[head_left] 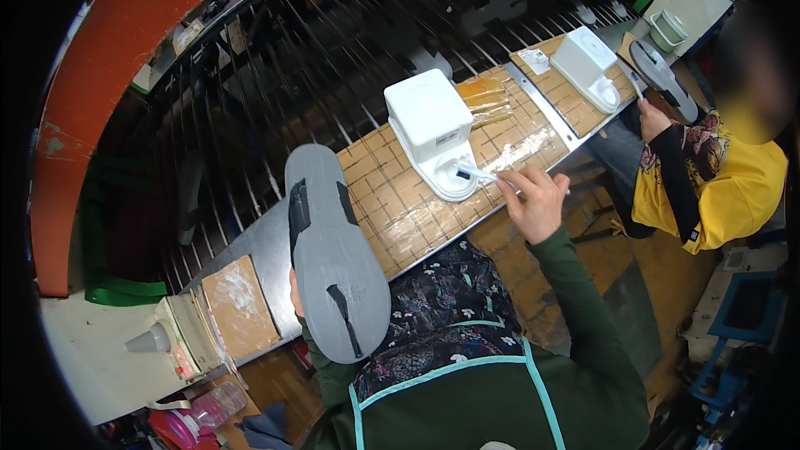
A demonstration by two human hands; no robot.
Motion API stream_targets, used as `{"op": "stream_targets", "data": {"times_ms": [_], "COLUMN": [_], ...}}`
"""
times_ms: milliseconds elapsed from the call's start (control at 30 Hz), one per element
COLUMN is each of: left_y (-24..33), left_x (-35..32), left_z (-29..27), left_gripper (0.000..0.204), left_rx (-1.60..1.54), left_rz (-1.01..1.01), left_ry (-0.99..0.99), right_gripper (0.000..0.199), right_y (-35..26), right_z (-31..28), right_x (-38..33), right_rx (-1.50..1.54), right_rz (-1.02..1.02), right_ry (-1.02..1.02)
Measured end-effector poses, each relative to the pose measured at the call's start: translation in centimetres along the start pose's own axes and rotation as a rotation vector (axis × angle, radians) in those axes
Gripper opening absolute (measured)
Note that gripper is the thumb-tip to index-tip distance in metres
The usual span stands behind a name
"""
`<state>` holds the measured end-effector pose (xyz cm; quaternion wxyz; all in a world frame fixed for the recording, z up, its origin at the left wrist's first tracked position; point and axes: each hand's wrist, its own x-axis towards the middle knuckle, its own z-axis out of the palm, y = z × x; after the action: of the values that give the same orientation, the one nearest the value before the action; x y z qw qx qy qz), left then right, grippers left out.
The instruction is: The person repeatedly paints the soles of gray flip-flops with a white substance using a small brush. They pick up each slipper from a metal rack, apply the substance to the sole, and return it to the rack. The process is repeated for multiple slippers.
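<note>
A grey shoe sole [342, 242] with black inset patches stands out over the bench's left part, its broad face toward me. My left hand [296, 293] grips it from behind at its left edge; most of the fingers are hidden by the sole. In my right hand [535, 202] is a thin light-coloured brush [481, 172], pinched between the fingers. Its dark-bristled end rests in the small round cup at the front of a white dispenser [429, 121]. That dispenser sits on the wooden board of the bench [400, 217].
Beyond the bench runs a rack of dark metal rods [317, 58] with grey soles on it. On the right, a co-worker in yellow [717, 183] holds a brush and another sole [664, 79] near a second white dispenser [586, 67]. A brown board [240, 304] lies at left.
</note>
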<state>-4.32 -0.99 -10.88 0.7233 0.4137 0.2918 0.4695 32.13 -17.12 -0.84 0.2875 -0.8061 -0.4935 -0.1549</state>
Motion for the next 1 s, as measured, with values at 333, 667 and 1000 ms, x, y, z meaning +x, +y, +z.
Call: {"op": "stream_targets", "data": {"times_ms": [333,667,1000], "left_y": [0.7,4.2,1.4], "left_x": [1.4,1.9,2.3], "left_z": [0.4,7.1,14.0], "left_gripper": [0.047,0.047,0.025], "left_rx": [-0.027,-0.031,-0.018], "left_rz": [0.007,0.076,0.118], "left_ry": [-0.094,-0.134,-0.042], "right_gripper": [0.01,0.019,0.02], "right_y": [-0.1,2.8,-2.8], "right_z": [2.4,1.0,0.7], "right_x": [1.7,2.0,0.7], "right_rx": [-0.219,0.364,1.193], "right_rz": [-0.274,0.245,0.505], "right_ry": [0.027,-0.418,-0.4]}}
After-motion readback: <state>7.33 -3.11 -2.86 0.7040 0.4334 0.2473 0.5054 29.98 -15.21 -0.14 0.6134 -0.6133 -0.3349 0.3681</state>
